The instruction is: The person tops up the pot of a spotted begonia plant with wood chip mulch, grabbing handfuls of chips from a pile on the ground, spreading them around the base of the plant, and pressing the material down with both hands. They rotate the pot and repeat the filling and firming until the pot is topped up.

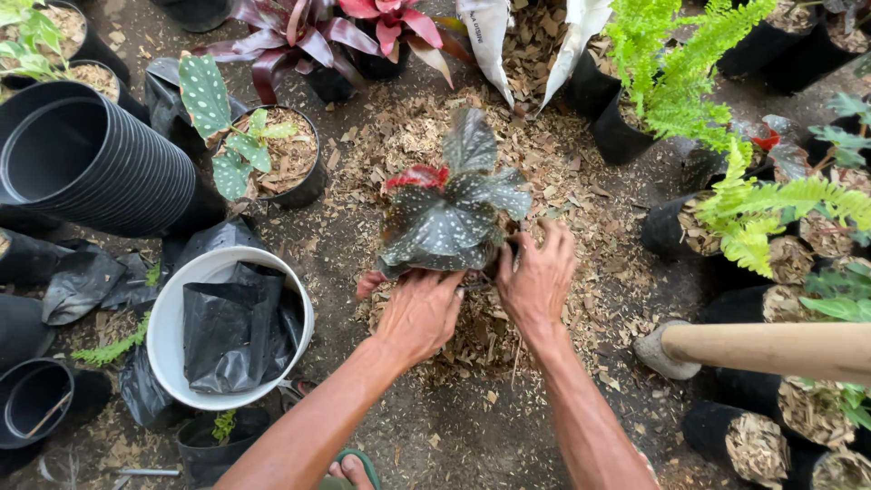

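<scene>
Spotted begonia (451, 213), dark-leaved with white dots and one red leaf underside, at centre of the scene on a mound of wood chips (544, 172); its pot or root ball is hidden beneath the foliage and the hands. Left hand (419, 313) is cupped against the near left base of the plant, fingers curled under the leaves; right hand (537, 277) is pressed to its right base with fingers spread, so both hands grip the plant's base between them. Far left: a stack of nested black plastic pots (86, 163) lying on its side, mouth open and empty. Near left: a white bucket (168, 313) holding crumpled black plastic bags (231, 331). Left of centre, farther off: a black pot (304, 177) filled with chips and a small spotted seedling (231, 136). Right edge: black grow bags filled with chips, several holding green ferns (762, 213). A wooden handle (771, 347) enters from the right, near the right forearm. Open ground is bare soil (454, 426) nearest the viewer, between the forearms, and a strip between bucket and mound; the left, far and right edges are crowded with containers.
</scene>
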The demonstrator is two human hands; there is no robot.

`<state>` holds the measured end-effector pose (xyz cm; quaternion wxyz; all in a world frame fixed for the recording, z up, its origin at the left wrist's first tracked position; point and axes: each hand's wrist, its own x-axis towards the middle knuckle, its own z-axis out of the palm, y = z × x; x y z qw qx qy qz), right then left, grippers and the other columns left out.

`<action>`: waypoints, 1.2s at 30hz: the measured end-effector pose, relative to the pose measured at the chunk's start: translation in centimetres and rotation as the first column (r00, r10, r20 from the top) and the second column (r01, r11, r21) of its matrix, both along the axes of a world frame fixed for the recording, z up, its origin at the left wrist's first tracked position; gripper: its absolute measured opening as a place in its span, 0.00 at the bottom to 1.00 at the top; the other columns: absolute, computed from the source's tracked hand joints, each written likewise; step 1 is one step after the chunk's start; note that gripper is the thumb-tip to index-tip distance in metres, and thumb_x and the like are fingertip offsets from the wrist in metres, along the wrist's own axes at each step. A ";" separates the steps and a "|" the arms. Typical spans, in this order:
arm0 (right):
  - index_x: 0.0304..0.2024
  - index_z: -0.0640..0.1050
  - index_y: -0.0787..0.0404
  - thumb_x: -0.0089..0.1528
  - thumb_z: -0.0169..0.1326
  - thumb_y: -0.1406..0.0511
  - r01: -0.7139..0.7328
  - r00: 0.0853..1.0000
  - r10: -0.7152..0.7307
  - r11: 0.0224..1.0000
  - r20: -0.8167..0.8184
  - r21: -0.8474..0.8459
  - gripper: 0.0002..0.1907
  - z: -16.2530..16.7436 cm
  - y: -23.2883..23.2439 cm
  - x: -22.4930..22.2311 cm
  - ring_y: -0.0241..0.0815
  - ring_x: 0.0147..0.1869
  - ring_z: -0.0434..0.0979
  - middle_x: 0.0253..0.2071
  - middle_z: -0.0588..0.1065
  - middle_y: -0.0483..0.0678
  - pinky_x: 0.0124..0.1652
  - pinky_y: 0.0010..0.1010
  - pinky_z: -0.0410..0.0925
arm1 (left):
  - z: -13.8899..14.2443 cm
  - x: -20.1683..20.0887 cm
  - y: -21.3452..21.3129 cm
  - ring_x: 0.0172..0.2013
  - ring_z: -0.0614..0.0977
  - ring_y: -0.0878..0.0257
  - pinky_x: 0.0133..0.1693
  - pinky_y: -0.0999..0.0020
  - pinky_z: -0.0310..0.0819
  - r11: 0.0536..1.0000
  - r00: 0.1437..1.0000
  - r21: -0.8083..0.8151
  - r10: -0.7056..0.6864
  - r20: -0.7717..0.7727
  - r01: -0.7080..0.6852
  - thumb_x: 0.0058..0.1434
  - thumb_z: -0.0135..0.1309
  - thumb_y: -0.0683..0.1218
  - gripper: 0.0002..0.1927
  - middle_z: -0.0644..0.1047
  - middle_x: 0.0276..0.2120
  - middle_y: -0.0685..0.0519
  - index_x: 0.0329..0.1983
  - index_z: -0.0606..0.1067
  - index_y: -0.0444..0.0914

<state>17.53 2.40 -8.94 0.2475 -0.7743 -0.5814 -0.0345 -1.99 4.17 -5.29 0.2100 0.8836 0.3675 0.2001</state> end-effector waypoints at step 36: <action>0.60 0.56 0.63 0.70 0.35 0.64 0.160 0.094 -0.216 0.967 -0.972 -0.199 0.17 1.1 -2.9 -6.8 0.52 0.39 0.84 0.47 0.77 0.61 0.42 0.44 0.79 | 0.6 -1.2 -0.2 0.60 0.68 0.36 0.66 0.36 0.51 0.975 0.976 0.166 0.169 -0.137 -0.146 0.65 0.49 0.54 0.25 0.70 0.53 0.31 0.52 0.71 0.26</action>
